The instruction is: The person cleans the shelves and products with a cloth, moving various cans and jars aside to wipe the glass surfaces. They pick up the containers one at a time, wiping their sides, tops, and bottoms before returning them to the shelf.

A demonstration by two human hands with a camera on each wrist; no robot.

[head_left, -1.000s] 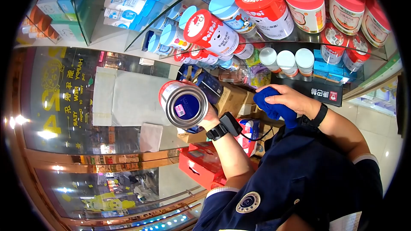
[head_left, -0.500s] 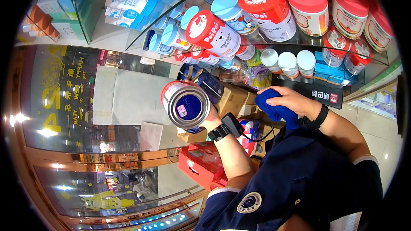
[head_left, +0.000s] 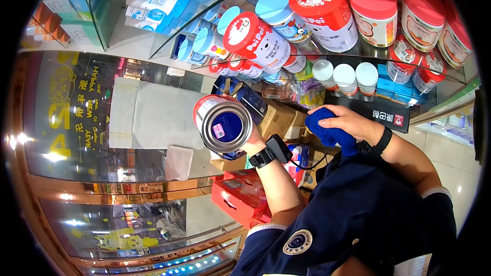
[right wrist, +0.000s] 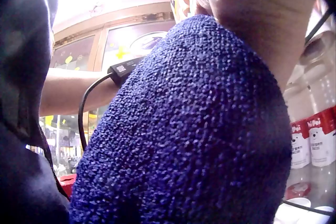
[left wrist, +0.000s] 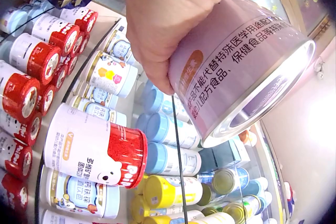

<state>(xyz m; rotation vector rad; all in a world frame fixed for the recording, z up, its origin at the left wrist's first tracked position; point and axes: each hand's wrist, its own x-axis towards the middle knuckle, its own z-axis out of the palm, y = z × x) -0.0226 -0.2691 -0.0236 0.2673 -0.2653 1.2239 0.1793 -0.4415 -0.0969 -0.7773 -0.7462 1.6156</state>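
A red and white can point(head_left: 203, 106) is gripped by the left hand point(head_left: 253, 142), its metal-rimmed blue base point(head_left: 226, 127) turned up to the head camera. In the left wrist view the left hand point(left wrist: 170, 16) curls round the can point(left wrist: 236, 61), whose printed side shows. The right hand point(head_left: 348, 122) holds a bunched blue cloth point(head_left: 330, 132), the thumb lying over it. That cloth point(right wrist: 194, 129) fills most of the right wrist view and hides the fingers of the right hand point(right wrist: 257, 8). Can and cloth are apart.
Glass shelves carry rows of red-lidded cans point(head_left: 372, 10) and blue-lidded cans point(head_left: 273, 7) beyond the hands. Below them are cardboard boxes point(head_left: 276, 118), a black box point(head_left: 368, 108) and a red box point(head_left: 240, 194). A white sheet point(head_left: 158, 115) lies to the left.
The can in the left hand has shifted slightly right in the head view, its base label turned a little. The right hand keeps the cloth with barely any movement.
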